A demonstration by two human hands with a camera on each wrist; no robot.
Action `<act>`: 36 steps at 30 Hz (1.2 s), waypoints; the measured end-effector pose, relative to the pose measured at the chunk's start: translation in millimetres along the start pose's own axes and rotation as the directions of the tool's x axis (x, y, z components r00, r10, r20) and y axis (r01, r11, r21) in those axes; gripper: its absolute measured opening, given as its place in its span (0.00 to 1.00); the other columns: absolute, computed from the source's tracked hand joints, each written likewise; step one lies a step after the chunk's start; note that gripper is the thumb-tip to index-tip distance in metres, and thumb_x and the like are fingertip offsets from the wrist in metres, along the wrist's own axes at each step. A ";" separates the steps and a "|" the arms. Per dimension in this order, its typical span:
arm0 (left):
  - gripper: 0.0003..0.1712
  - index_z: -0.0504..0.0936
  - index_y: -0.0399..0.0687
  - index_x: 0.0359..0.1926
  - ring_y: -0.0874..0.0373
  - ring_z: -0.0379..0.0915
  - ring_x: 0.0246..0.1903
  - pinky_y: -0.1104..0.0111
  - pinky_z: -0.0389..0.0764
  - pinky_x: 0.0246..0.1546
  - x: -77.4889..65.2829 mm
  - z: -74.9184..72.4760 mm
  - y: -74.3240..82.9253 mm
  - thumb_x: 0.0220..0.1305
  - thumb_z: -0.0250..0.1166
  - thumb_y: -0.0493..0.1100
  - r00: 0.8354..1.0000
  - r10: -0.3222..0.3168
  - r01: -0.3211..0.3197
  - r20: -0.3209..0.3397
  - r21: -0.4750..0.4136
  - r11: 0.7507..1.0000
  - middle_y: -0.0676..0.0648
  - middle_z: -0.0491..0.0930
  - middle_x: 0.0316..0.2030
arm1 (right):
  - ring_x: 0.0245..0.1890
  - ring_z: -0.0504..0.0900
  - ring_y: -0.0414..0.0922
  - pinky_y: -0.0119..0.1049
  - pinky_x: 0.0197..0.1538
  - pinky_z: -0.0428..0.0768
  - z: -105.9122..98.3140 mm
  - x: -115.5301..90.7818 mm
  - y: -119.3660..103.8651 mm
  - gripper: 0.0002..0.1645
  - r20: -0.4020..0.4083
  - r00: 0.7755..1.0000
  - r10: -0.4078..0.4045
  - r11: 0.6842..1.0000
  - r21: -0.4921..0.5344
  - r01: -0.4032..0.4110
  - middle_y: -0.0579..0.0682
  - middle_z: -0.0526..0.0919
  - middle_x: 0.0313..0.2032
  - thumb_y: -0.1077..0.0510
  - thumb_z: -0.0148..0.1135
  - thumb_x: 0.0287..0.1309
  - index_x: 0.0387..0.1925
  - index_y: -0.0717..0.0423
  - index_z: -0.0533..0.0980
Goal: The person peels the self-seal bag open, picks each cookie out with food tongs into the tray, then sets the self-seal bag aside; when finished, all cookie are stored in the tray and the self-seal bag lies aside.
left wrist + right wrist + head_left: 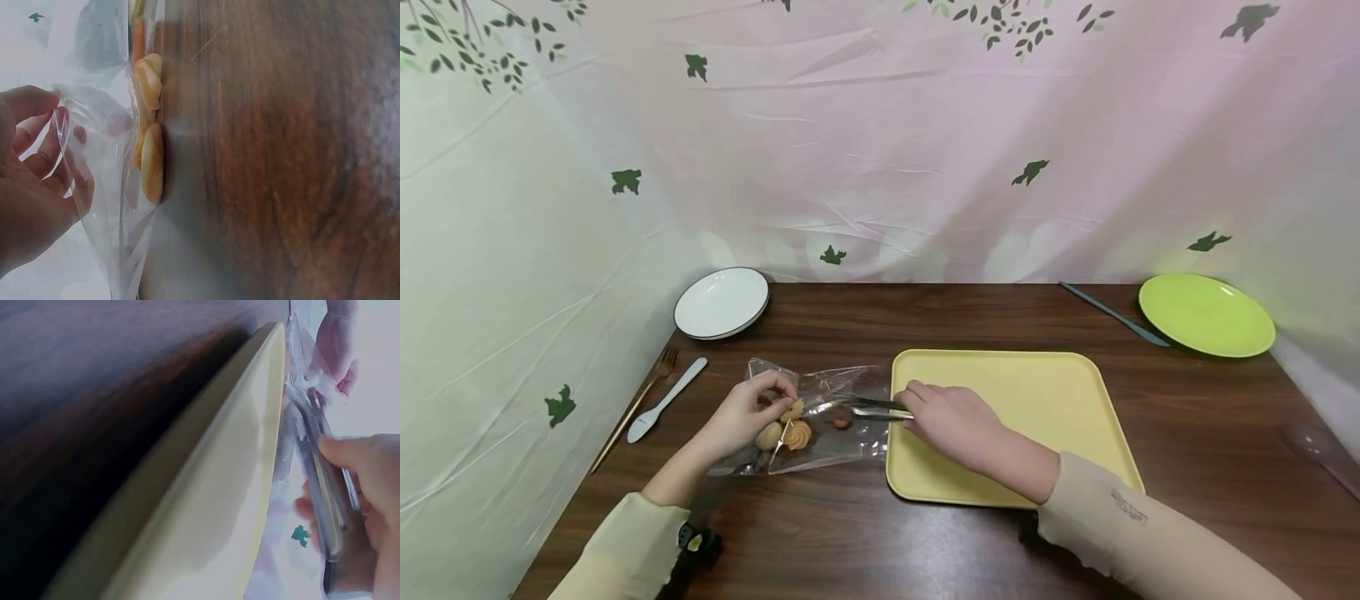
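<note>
Your right sleeve (1150,533), nearest, slants inward. The bag (822,446) of cookies (797,434) lies left of the tray (1037,400); your left hand (747,421), fingers bent, pinches it; your right hand (951,421), knuckles up, grips tongs (886,414) above the bag's right end.

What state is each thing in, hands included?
Left hand: pinching the bag's film
Clear bag: film lifted at the pinch
Cookies: inside the bag, three clustered, a darker one apart
Right hand: gripping tongs
Tongs: arms apart, tips at the bag
Yellow tray: flat
White plate: face up
Green plate: face up
Fork: lying
Pale spoon: lying beside the fork
Teal knife: lying beside the green plate
</note>
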State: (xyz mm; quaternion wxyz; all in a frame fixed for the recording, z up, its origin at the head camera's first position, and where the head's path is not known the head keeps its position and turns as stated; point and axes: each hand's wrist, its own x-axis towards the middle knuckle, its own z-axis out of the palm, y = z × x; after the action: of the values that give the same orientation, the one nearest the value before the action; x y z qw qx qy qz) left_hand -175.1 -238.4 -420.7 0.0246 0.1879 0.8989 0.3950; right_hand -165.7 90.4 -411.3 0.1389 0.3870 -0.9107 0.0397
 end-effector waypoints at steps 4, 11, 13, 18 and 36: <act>0.02 0.78 0.51 0.39 0.59 0.74 0.33 0.68 0.77 0.36 -0.3 0.0 -0.8 0.65 0.61 0.42 1.000 0.003 -0.003 -0.003 0.005 1.000 0.55 0.77 0.35 | 0.27 0.77 0.38 0.34 0.22 0.74 -4.9 -5.2 3.7 0.19 -0.005 1.000 0.020 1.000 -0.001 -0.020 0.42 0.76 0.34 0.46 0.65 0.56 0.46 0.51 0.77; 0.02 0.78 0.51 0.39 0.57 0.74 0.33 0.67 0.77 0.36 -1.2 0.1 -1.2 0.65 0.61 0.42 1.000 -0.004 0.004 0.002 -0.005 1.000 0.55 0.77 0.35 | 0.29 0.78 0.40 0.35 0.25 0.76 -5.2 -12.9 9.9 0.25 0.034 0.999 0.032 0.999 0.005 -0.033 0.44 0.77 0.38 0.44 0.66 0.54 0.49 0.54 0.76; 0.02 0.78 0.51 0.39 0.57 0.74 0.33 0.66 0.77 0.36 -1.1 0.4 -1.2 0.65 0.61 0.42 1.000 -0.005 0.005 0.005 -0.009 1.000 0.55 0.77 0.34 | 0.32 0.79 0.41 0.35 0.28 0.77 -4.0 -14.3 11.6 0.26 0.034 0.999 0.031 0.999 0.005 -0.031 0.45 0.77 0.39 0.44 0.67 0.54 0.50 0.54 0.75; 0.02 0.78 0.52 0.38 0.57 0.74 0.33 0.66 0.77 0.36 -1.1 1.2 -0.9 0.65 0.62 0.40 1.000 0.000 0.000 -0.001 -0.006 1.000 0.55 0.77 0.34 | 0.35 0.80 0.42 0.36 0.30 0.78 0.1 -14.5 16.4 0.29 0.042 0.998 0.040 0.999 0.001 -0.040 0.46 0.77 0.41 0.43 0.66 0.54 0.52 0.55 0.75; 0.04 0.78 0.50 0.38 0.57 0.74 0.33 0.67 0.77 0.36 2.7 2.9 -0.3 0.65 0.62 0.44 1.000 0.015 -0.015 0.000 0.006 1.000 0.56 0.77 0.35 | 0.30 0.78 0.39 0.35 0.28 0.77 -4.4 -20.6 24.7 0.25 0.063 0.996 0.067 0.995 0.063 -0.071 0.42 0.77 0.39 0.45 0.66 0.56 0.51 0.52 0.75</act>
State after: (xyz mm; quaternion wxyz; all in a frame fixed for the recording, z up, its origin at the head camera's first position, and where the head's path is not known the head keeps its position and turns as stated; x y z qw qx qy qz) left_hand -177.1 -235.6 -422.7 0.0208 0.1948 0.8986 0.3925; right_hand -168.8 122.7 -412.1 0.0972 0.3607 -0.9255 0.0625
